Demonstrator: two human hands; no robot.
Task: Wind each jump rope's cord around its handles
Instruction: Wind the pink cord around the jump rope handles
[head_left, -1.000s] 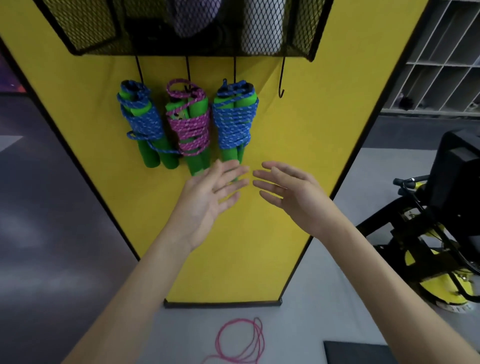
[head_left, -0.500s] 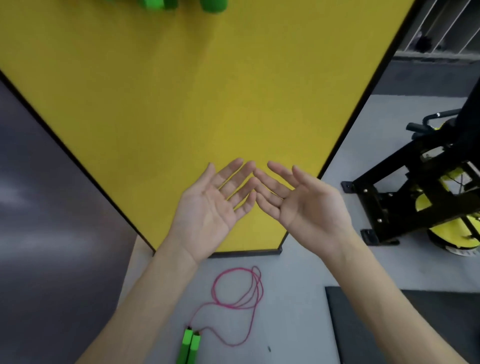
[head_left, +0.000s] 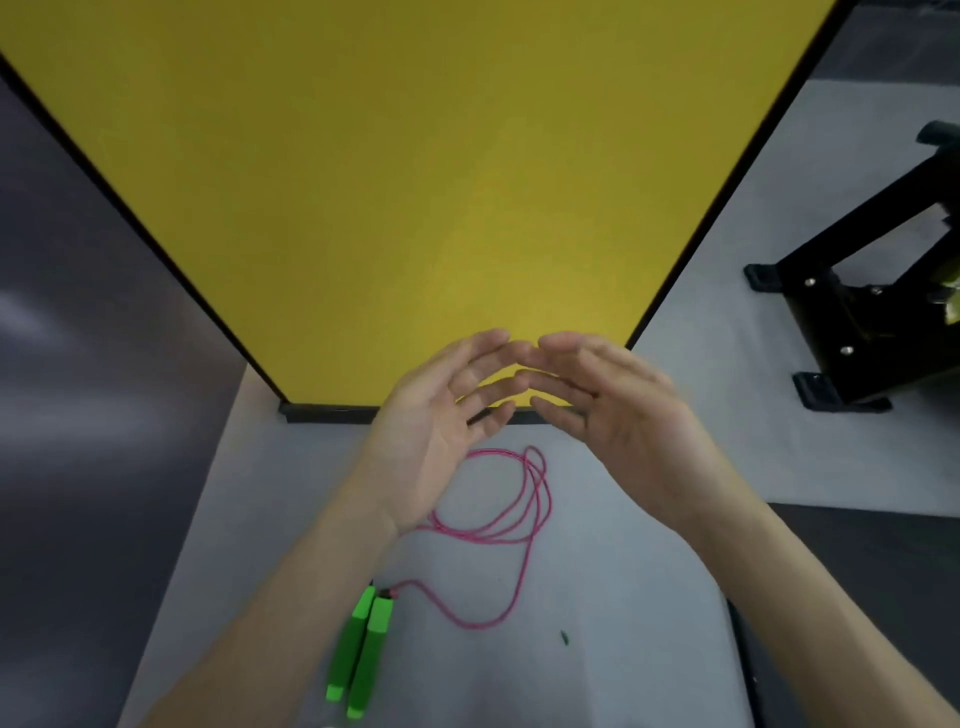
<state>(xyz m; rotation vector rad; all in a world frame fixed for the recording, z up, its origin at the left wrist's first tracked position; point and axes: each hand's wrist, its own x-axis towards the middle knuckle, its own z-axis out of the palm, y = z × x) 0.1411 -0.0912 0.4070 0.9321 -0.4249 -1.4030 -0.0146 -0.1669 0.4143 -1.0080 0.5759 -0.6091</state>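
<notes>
A yellow panel (head_left: 415, 182) stands on the grey floor (head_left: 649, 665), a black frame (head_left: 857, 322) to its right. Your left hand (head_left: 431, 436) and right hand (head_left: 628, 421) hover relaxed and empty, partly covering the jump rope (head_left: 470, 622) on the floor below: green handles (head_left: 366, 649) together, pink cord (head_left: 541, 499) loose, unwound.

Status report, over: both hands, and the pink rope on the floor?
Left hand and right hand open, empty. Pink cord loose in loops, unwound; green handles side by side on floor. Nothing lies over it.
</notes>
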